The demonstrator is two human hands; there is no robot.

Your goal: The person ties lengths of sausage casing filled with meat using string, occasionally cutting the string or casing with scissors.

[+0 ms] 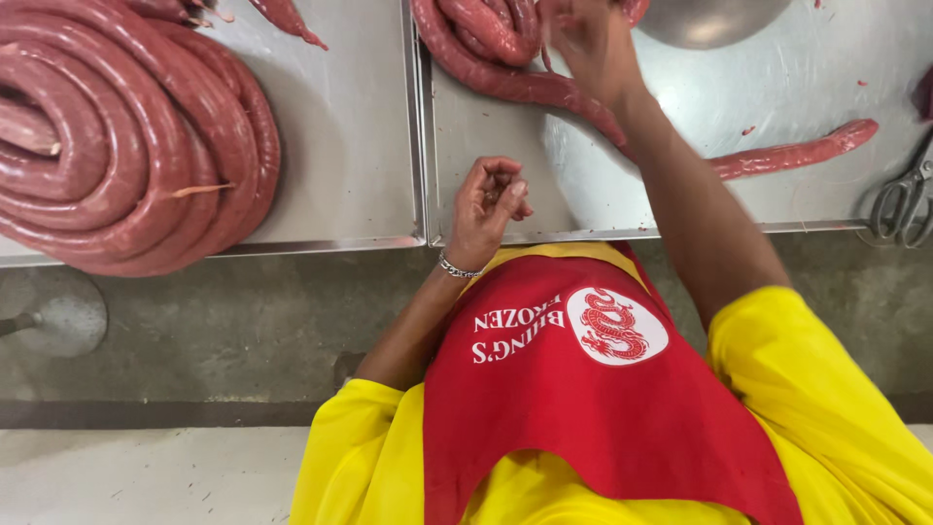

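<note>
Steel surface (622, 194) noted: soft, slippery sausage rope (544, 87) lies under the right hand (588, 44), pinched near its coil; left hand (491, 204), nearer the body, curled, empty; best gripped mid-length.

Two steel tables stand side by side, the left table (360, 117) and the right table (807, 87). Three heaps or lengths of red sausage show: one large coil (126, 146), one smaller pile (486, 39) and one loose length (797, 153). There are two hands, the left hand (491, 204) and the right hand (588, 44), one pair of scissors (904, 199), one steel bowl (709, 19) and one bracelet (457, 268).
</note>
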